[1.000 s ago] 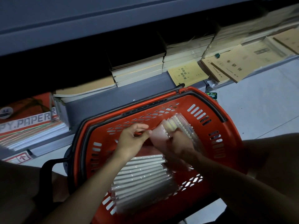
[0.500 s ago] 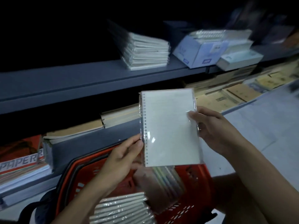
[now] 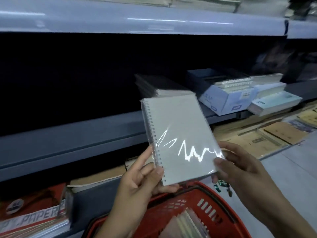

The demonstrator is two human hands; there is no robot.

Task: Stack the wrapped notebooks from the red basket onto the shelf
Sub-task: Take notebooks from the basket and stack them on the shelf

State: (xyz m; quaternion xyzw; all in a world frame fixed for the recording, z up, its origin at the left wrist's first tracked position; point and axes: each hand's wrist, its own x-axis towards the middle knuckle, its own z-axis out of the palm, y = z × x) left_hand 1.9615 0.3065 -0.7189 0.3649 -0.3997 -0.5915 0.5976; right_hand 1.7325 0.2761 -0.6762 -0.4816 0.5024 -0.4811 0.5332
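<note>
Head view.
- Wrapped notebook (image 3: 180, 136): spiral-bound, white cover, clear film w/ glare streak; held up in front of the middle shelf (image 3: 77, 143), tilted, spiral edge to the left. Top edge overlaps the stack of wrapped notebooks (image 3: 161, 88) on that shelf; touching or not, can't tell.
- Left hand (image 3: 142, 181): thumb over the lower spiral corner, fingers curled behind, gripping notebook.
- Right hand (image 3: 240, 167): thumb on the lower right corner, fingers behind, pinching notebook.
- Red basket (image 3: 171, 206): below the hands, at frame bottom; more wrapped notebooks inside (image 3: 185, 225), on edge.
- Blue-white boxes (image 3: 228, 100): same shelf, right of stack.
- Brown paper pads (image 3: 267, 140): lowest shelf, right.
- Red "PAPER" ream (image 3: 32, 219): lowest shelf, left.
</note>
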